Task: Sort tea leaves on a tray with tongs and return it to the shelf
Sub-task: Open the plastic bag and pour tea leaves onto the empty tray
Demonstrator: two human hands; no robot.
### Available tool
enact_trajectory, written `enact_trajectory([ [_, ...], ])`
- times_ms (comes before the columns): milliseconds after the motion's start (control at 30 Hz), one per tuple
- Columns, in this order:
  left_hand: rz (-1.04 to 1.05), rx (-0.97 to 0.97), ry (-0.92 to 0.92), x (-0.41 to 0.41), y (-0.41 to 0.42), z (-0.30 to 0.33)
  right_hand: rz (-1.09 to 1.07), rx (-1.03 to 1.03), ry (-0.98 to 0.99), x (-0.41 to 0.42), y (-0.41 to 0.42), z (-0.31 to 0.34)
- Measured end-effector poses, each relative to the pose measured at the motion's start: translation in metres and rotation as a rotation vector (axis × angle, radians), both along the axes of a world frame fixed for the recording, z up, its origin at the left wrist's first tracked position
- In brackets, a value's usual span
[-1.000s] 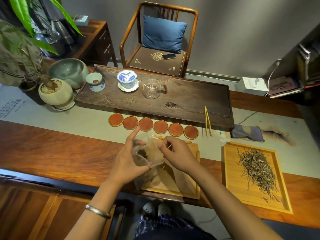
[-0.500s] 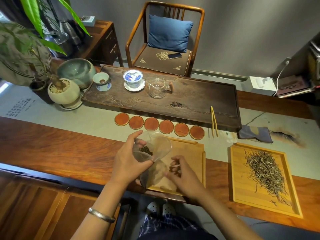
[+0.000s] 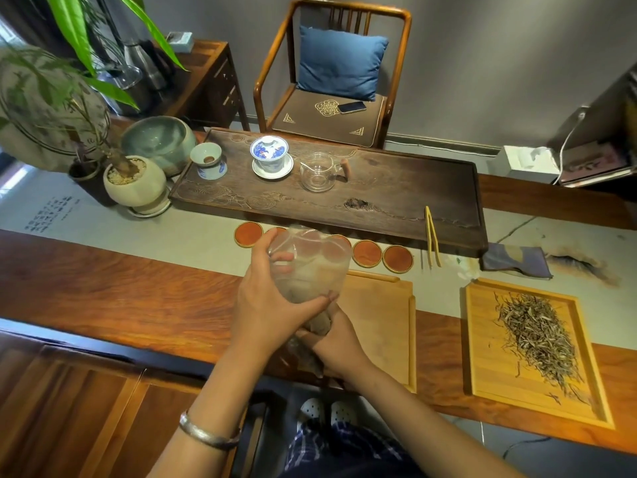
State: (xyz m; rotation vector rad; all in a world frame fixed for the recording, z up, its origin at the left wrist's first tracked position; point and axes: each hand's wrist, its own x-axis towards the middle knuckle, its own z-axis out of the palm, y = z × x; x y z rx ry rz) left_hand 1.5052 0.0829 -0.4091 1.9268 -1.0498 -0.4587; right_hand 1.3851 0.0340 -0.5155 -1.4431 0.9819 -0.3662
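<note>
Holding a clear plastic bag point(image 3: 312, 260) over the near bamboo tray point(image 3: 382, 326), the left hand point(image 3: 265, 305) wraps its grip around the bag's middle while the right hand point(image 3: 336, 339) pinches the lower end. Tea leaves point(image 3: 537, 336) lie on the right tray point(image 3: 482, 357); tongs point(image 3: 432, 236) rest on the dark tea board point(image 3: 396, 198), well apart on the desk point(image 3: 120, 291).

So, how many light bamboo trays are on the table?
2. One empty light bamboo tray lies under the hands; the other light bamboo tray, holding tea leaves, sits right of it.
</note>
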Motion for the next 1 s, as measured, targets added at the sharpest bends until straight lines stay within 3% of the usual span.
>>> enact_trajectory([
  [200,-0.09,0.056,0.059,0.025,0.021,0.009,0.022,0.123,-0.044,-0.033,-0.01,0.034],
  [300,-0.18,0.226,0.207,0.036,0.027,-0.011,0.076,0.202,-0.069,-0.055,-0.018,0.046],
  [400,-0.334,0.426,0.43,0.027,0.03,-0.037,0.103,0.428,-0.134,-0.074,-0.02,0.042],
  [500,-0.45,0.447,0.666,0.004,0.036,-0.063,0.166,0.647,-0.158,-0.086,-0.017,0.032],
  [633,-0.474,0.494,0.839,-0.021,0.047,-0.087,0.185,0.708,-0.113,-0.096,-0.01,0.019],
  [800,-0.397,0.44,0.715,-0.038,0.044,-0.091,0.071,0.562,0.082,-0.096,-0.003,0.012],
  [1000,-0.362,0.449,0.63,-0.043,0.036,-0.104,0.026,0.506,0.108,-0.107,0.004,0.011],
])
